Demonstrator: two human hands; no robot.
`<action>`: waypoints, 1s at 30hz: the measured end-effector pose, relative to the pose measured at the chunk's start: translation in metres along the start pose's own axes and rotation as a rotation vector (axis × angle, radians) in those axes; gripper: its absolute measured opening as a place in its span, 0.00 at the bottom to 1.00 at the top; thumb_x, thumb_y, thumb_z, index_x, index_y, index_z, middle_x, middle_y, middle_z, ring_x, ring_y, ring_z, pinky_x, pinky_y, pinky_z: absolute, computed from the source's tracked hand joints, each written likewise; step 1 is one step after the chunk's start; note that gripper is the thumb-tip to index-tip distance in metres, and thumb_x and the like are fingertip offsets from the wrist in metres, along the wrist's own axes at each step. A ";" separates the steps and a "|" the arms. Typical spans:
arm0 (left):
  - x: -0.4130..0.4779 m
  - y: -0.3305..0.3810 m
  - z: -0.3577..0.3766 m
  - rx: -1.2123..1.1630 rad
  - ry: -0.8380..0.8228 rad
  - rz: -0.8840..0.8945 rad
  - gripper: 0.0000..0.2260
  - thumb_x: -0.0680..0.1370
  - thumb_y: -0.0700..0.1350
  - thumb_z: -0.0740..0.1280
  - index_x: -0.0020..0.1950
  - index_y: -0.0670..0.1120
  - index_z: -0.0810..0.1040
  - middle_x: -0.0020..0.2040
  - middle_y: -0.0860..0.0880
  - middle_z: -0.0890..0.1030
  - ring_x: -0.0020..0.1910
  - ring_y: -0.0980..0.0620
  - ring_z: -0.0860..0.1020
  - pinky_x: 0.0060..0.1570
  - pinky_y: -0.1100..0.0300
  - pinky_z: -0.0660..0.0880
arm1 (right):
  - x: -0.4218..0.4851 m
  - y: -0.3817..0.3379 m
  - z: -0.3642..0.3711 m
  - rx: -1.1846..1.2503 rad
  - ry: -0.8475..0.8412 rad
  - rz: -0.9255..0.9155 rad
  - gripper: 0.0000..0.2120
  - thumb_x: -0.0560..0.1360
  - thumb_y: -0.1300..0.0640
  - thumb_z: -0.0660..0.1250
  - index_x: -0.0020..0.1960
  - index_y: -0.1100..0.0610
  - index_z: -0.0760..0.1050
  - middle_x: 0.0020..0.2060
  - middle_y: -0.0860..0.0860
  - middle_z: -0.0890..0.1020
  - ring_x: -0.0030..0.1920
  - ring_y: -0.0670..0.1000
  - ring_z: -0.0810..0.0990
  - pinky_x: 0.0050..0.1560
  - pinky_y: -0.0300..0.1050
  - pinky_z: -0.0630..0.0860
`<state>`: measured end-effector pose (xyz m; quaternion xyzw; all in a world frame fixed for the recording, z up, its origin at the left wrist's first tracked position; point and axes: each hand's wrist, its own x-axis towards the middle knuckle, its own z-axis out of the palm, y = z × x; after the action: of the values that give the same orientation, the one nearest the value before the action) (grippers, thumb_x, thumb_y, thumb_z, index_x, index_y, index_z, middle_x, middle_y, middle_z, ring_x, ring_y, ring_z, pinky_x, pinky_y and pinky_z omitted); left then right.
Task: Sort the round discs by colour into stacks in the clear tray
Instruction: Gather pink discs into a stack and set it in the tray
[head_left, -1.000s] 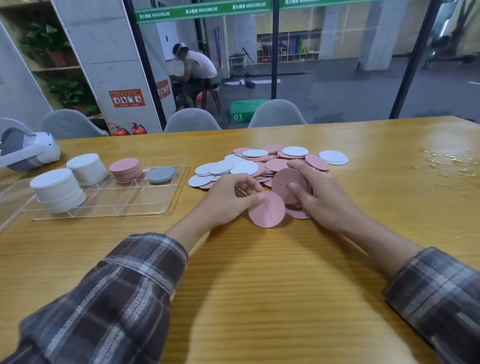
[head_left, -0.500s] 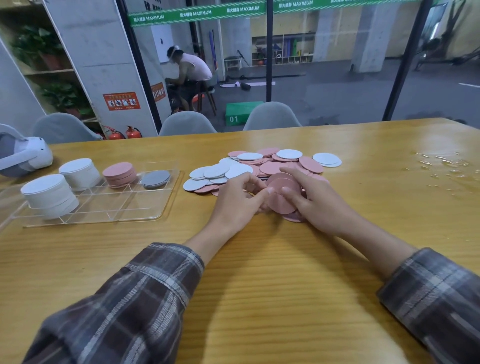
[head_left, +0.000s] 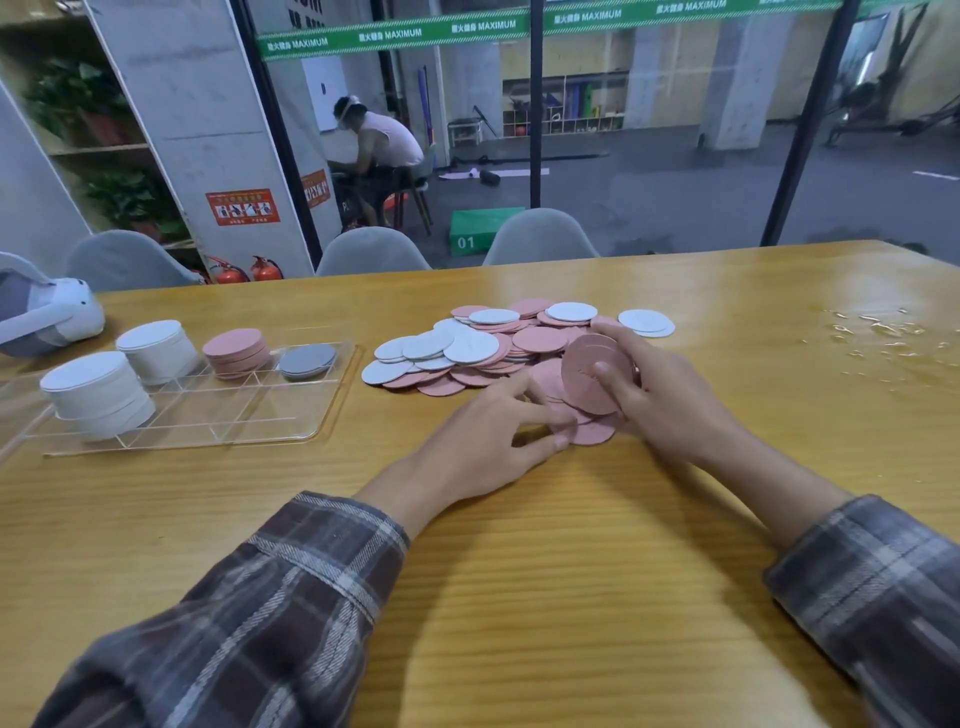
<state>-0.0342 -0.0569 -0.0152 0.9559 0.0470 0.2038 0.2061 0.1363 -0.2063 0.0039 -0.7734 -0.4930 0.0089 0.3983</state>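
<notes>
Pink discs (head_left: 592, 371), a small stack tilted up on edge, are gripped in my right hand (head_left: 670, 402), fingers curled over the top and thumb pressed on the facing side. I hold them at the near right edge of the loose pile (head_left: 483, 345) of pink and white discs on the wooden table (head_left: 519, 571). My left hand (head_left: 483, 441) pinches the rim of a flat pink disc (head_left: 595, 432) just beneath that stack. Well to the left, the clear tray (head_left: 332, 410) carries a near white stack (head_left: 98, 395), a far white stack (head_left: 156, 351), a pink stack (head_left: 236, 353) and a low grey stack (head_left: 307, 360).
</notes>
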 end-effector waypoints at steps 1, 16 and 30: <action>-0.001 0.001 -0.002 0.028 -0.020 0.008 0.12 0.81 0.56 0.69 0.65 0.60 0.83 0.56 0.58 0.76 0.57 0.59 0.75 0.58 0.54 0.76 | 0.000 0.000 0.001 0.001 0.004 0.002 0.22 0.84 0.54 0.62 0.77 0.48 0.67 0.58 0.51 0.82 0.55 0.54 0.78 0.58 0.50 0.75; -0.009 0.005 -0.011 -0.101 0.024 0.016 0.10 0.77 0.50 0.77 0.38 0.47 0.84 0.45 0.55 0.81 0.43 0.55 0.78 0.42 0.66 0.72 | -0.003 -0.002 0.001 -0.004 0.002 0.001 0.22 0.84 0.53 0.62 0.77 0.48 0.67 0.52 0.48 0.80 0.49 0.50 0.75 0.48 0.41 0.66; -0.010 0.011 -0.004 -0.126 0.081 -0.160 0.11 0.70 0.55 0.81 0.40 0.51 0.83 0.40 0.55 0.81 0.40 0.54 0.77 0.39 0.65 0.72 | -0.008 -0.014 0.005 -0.012 0.000 -0.065 0.21 0.84 0.56 0.63 0.76 0.50 0.68 0.48 0.45 0.78 0.40 0.29 0.73 0.44 0.23 0.66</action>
<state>-0.0451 -0.0672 -0.0113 0.9252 0.1186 0.2276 0.2795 0.1191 -0.2068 0.0063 -0.7594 -0.5180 -0.0071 0.3936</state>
